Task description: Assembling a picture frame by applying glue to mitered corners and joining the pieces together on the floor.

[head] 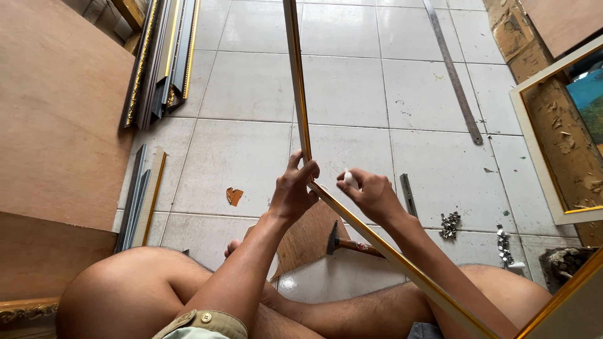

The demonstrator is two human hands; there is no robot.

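A thin white picture frame with a gold inner edge stands tilted over my crossed legs, its corner between my hands. My left hand grips that corner, fingers wrapped around the moulding. My right hand hovers just right of the corner, pinching a small white object between thumb and fingertips. One frame side runs up and away to the top of the view, the other slants down to the right past my right forearm.
On the tiled floor lie a hammer, a brown board piece, a metal ruler, a small metal bar and piles of small metal bits. Moulding lengths lean at upper left; plywood left; another frame right.
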